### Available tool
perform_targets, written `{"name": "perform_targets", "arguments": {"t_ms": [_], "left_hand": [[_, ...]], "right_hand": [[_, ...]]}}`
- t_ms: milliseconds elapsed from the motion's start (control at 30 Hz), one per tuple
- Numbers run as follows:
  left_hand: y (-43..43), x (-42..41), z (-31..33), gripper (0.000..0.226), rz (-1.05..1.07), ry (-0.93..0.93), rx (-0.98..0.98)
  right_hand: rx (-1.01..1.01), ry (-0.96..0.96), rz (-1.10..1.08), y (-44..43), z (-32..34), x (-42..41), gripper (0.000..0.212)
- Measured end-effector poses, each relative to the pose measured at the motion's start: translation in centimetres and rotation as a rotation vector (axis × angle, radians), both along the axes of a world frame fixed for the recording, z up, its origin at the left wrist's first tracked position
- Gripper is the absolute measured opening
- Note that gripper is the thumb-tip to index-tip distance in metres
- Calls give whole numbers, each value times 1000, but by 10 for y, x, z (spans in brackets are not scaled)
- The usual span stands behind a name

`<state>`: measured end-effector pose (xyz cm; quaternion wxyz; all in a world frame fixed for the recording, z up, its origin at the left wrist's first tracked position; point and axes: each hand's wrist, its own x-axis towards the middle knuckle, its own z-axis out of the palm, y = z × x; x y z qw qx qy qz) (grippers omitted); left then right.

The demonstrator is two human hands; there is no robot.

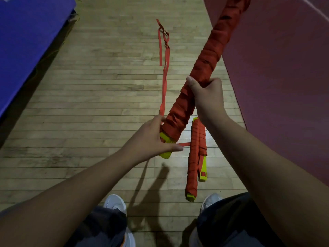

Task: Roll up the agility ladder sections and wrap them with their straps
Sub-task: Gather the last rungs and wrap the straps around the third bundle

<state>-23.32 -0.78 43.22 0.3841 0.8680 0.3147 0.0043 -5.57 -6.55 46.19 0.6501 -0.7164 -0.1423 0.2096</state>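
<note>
A long bundle of yellow ladder rungs wrapped in orange strap (210, 56) slants from the upper right down to the middle of the view. My right hand (206, 97) grips it around its middle. My left hand (156, 138) holds the bundle's lower yellow end, with the fingers curled around it and the strap. A loose orange strap (164, 68) trails from that end out across the floor, twisted at its far end. A second wrapped bundle (195, 157) lies on the floor below, with yellow rung ends showing.
Wooden plank floor (89, 104) all around. A blue mat (26, 41) lies at the upper left and a dark red mat (284, 86) along the right. My white shoes (115, 202) and dark shorts are at the bottom.
</note>
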Motion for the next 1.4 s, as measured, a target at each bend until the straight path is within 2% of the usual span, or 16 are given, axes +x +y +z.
{"name": "perform_targets", "arguments": {"t_ms": [100, 200, 267, 367, 467, 533, 600, 667, 767, 900, 967, 1067, 1200, 1333, 1400], "left_hand": [[-1, -1, -2, 85, -12, -50, 112], [8, -2, 0, 69, -50, -112, -10], [14, -2, 2, 58, -105, -122, -121], [26, -3, 9, 44, -194, -141, -338], [40, -8, 14, 44, -223, -231, -518], [40, -11, 16, 45, -238, -265, -606], [35, -10, 16, 39, -250, -272, -659], [33, -9, 19, 35, -274, -260, -669], [35, -7, 26, 35, -339, -178, -572], [42, -8, 27, 10, -359, -10, -189], [45, -8, 20, 18, -279, 31, -68], [41, -7, 14, 45, -182, 36, 78], [22, -4, 11, 68, -102, -11, 109], [4, 2, 8, 71, -74, 2, 244], [0, 2, 6, 64, -78, -30, 223]], "right_hand": [[70, 94, 12, 0, -1, 1, 40], [228, 260, 72, -2, 5, 6, 13], [306, 307, 125, -4, 9, 8, 4], [419, 353, 246, -8, 10, 9, 10], [576, 537, 388, -11, 8, 17, 31], [550, 584, 528, -11, 10, 17, 36], [485, 544, 646, -10, 11, 11, 40], [461, 498, 650, -10, 11, 9, 37], [443, 453, 599, -11, 9, 12, 30], [333, 337, 505, -8, 0, 14, 36], [250, 252, 432, -7, -2, 13, 45], [156, 119, 334, -6, -2, 9, 46], [115, 81, 275, -1, -4, 3, 51], [127, 91, 284, -1, -2, -2, 55], [131, 96, 306, -1, -1, -3, 54]]}}
